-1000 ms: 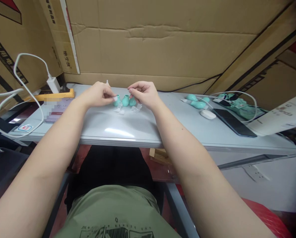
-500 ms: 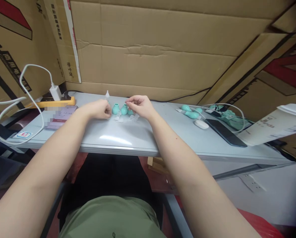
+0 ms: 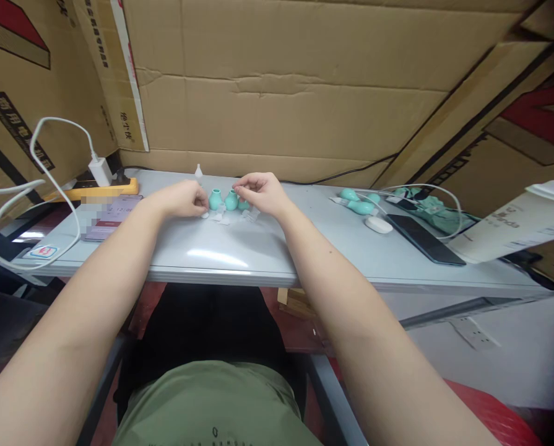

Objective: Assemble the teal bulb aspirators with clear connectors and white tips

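Observation:
On the grey table two teal rubber bulbs [image 3: 216,199] stand upright with their open necks up. A third teal bulb [image 3: 243,204] is partly hidden behind my right hand [image 3: 264,193]. That hand has thumb and forefinger pinched beside the neck of the middle bulb [image 3: 231,200]; what they hold, if anything, is too small to make out. My left hand [image 3: 187,199] rests low at the left bulb, its fingers curled together at a small whitish piece [image 3: 205,215]. Several small clear-white plastic pieces [image 3: 221,218] lie in front of the bulbs. Behind my left hand stands a white pointed nozzle [image 3: 199,171].
A phone [image 3: 112,218] and a yellow power strip [image 3: 130,186] lie at the left, with a white charger cable. To the right are more teal bulbs [image 3: 360,206], a white rounded case [image 3: 377,225], a dark phone [image 3: 425,240] and a tilted paper cup [image 3: 513,220]. Cardboard [image 3: 277,111] walls the back.
My left hand's fingers have opened slightly and a whitish piece now shows at their tips. My right hand has shifted a little left over the middle bulb's neck. The view has tilted slightly.

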Demonstrator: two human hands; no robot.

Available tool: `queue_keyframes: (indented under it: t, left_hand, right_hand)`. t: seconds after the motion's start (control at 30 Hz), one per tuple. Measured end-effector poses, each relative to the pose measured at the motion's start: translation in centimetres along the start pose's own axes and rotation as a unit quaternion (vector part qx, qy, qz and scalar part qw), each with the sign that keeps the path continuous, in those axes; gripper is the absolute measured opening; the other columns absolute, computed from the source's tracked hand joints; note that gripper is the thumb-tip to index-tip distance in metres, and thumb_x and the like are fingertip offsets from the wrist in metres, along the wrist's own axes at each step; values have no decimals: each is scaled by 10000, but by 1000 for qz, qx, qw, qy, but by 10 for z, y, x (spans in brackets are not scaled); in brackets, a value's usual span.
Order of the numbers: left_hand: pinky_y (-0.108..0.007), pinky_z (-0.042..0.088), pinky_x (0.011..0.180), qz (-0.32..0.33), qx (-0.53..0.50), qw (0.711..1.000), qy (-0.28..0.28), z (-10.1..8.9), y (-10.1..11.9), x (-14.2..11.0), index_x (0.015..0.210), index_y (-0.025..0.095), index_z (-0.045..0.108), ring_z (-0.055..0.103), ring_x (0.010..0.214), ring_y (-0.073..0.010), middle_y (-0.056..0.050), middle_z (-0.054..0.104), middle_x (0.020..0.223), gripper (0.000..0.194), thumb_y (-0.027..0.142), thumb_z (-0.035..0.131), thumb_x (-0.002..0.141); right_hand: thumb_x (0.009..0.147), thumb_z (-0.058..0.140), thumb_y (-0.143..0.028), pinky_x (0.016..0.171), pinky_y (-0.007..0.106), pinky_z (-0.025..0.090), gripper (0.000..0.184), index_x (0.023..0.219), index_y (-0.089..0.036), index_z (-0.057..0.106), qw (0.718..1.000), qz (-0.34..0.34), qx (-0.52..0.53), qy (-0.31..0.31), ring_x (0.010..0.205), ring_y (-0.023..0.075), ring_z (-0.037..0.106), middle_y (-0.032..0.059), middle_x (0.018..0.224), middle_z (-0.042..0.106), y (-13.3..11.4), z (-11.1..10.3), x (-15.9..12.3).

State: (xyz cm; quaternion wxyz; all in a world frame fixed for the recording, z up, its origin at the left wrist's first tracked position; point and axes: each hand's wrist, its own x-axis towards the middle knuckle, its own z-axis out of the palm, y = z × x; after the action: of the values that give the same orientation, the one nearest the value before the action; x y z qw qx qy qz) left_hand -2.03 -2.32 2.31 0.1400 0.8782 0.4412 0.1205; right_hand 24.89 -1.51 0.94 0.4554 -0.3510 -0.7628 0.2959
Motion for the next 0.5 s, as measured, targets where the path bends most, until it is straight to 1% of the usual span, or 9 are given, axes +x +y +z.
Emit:
queue_keyframes:
  t: [0.17, 0.3, 0.37, 0.5]
  left_hand:
    - [-272, 515, 699, 1, -13, 1000, 21, 4, -3, 1, 868, 231, 834, 733, 770, -184, -31, 839, 874, 135, 277, 749, 773]
    - [-255, 497, 657, 21, 0, 997, 80, 7, -8, 4, 850, 217, 835, 731, 738, -175, -39, 837, 838, 115, 248, 758, 771]
    - [-249, 483, 638, 27, 15, 995, 97, 7, -10, 6, 848, 213, 842, 719, 714, -167, -36, 835, 822, 128, 242, 746, 770]
    - [-256, 483, 635, 19, 34, 996, 83, 9, -13, 9, 873, 217, 862, 701, 678, -163, -24, 828, 784, 180, 229, 716, 770]
  right_hand:
    - [768, 777, -384, 550, 284, 438, 214, 831, -180, 791, 1000, -4, -5, 5, 553, 124, 552, -8, 617, 655, -1, 0, -1]
    - [773, 775, -389, 569, 288, 434, 222, 838, -177, 792, 1000, -11, -11, 1, 565, 128, 546, -4, 619, 659, 0, 0, 0]
    - [772, 771, -399, 572, 290, 428, 236, 841, -174, 793, 1000, -13, -14, -2, 565, 126, 536, -6, 618, 654, 1, 0, 0]
    - [775, 766, -406, 576, 292, 418, 239, 841, -178, 794, 1000, -20, -22, -6, 567, 125, 514, -13, 609, 634, 2, 1, -1]
